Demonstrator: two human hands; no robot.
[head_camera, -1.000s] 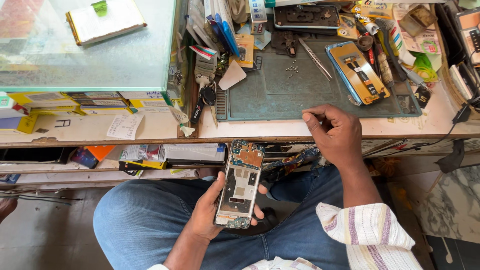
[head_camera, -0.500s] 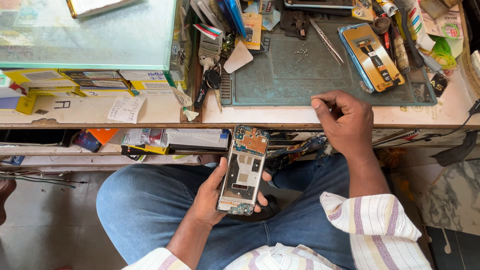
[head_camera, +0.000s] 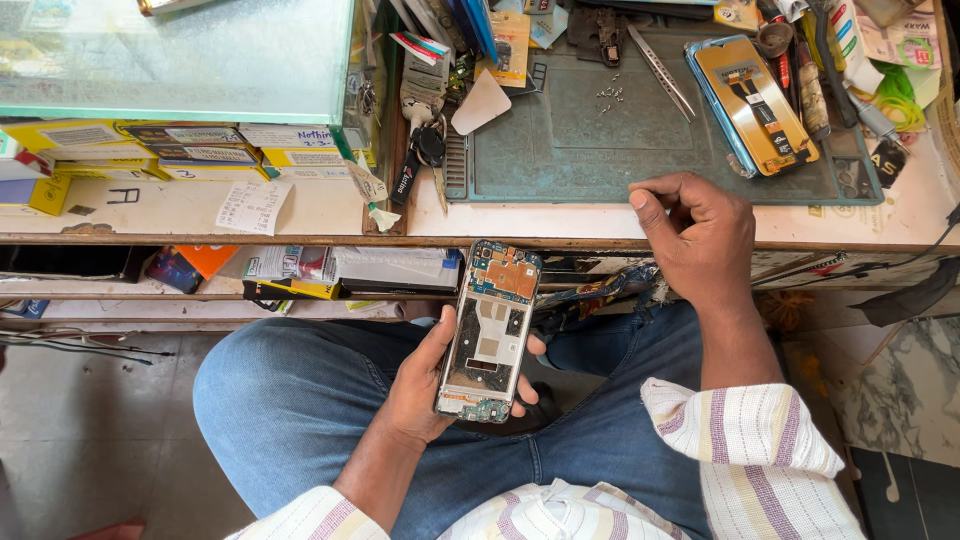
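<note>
Glass case (head_camera: 180, 60): far left on the counter, with flat boxes stacked under its front edge and a paper slip (head_camera: 252, 205) on the bare top beside them.
Left hand (head_camera: 425, 385): wrapped round the opened phone, thumb along its left side, fingertips showing past its right edge.
Opened phone (head_camera: 490, 330): over the lap in front of the counter edge, back cover off, orange board at the top, grey shield in the middle.
Handling: likely light and stiff, but fragile; bare boards and connectors bruise easily, so the side rails of the frame are the fair place to grip, never the middle.
Work mat (head_camera: 600, 130): teal, with a scatter of tiny screws (head_camera: 608, 93) and tweezers (head_camera: 660, 72) lying on it.
Right hand (head_camera: 700, 235): resting at the mat's front edge, fingers curled tight against the thumb; whether it pinches a screw I cannot tell.
Display panel (head_camera: 760, 105): face down at the mat's right, yellow back with a dark flex strip.
</note>
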